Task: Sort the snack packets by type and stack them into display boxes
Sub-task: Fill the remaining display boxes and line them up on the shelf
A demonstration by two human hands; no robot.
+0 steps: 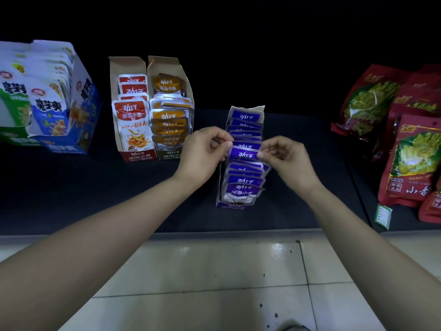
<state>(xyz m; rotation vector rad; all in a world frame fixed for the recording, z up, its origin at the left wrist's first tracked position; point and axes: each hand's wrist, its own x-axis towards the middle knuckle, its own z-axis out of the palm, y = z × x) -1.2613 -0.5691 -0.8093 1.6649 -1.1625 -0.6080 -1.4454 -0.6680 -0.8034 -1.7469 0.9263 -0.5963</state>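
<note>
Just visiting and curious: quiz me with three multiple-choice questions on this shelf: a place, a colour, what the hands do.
1. The purple display box stands where, relative to the orange-packet box? A left B right C on top
2. The big bags at far right are? A red B blue C white
3. The left hand and right hand are? A hanging idle B lifting a box C pinching a purple packet
B: it sits apart to its right. A: red wrapping. C: fingers grip its two side edges.
</note>
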